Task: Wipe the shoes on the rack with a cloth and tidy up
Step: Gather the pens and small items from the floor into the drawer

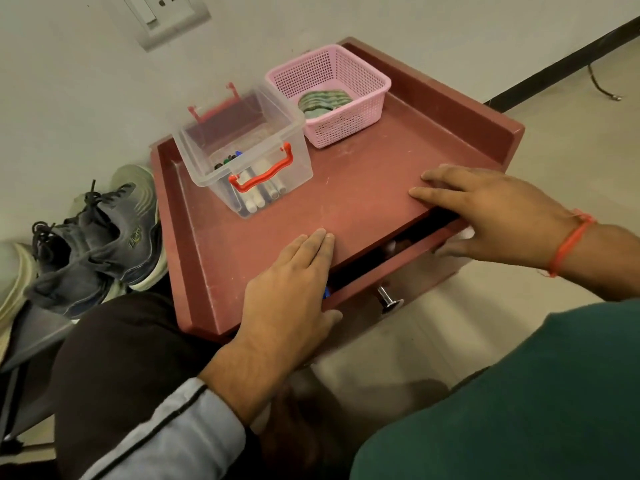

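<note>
Head view: the grey lace-up shoes (93, 244) sit on a rack at the left edge, just beside a small red-brown table (346, 199) — knit uppers, pale ridged soles, dark laces. A scrap of white, possibly the cloth (465, 233), shows under the right hand (498, 220), whose fingers lie straight across the table's front edge above a slightly open drawer (391, 261). The left hand (291, 292) rests flat, fingers together, holding nothing. A clear plastic box (242, 147) of markers and a pink mesh basket (329, 95) stand on top — white wall behind, pale floor.
</note>
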